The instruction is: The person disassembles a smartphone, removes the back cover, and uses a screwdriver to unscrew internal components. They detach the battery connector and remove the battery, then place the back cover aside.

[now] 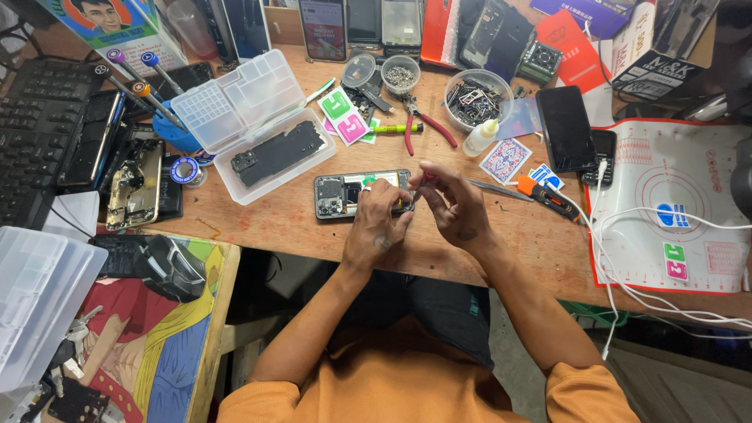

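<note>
Opened flat black phone on worn wooden desk; left hand curled, fingers pressing it; right hand half-closed, fingertips pinching something tiny, unclear.

Opened black phone, back cover off, insides and camera block showing, lying flat and lengthwise on the wooden desk near its front edge, right end hidden

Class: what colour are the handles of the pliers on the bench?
Red, on the pliers; clearest in the head view.
</note>
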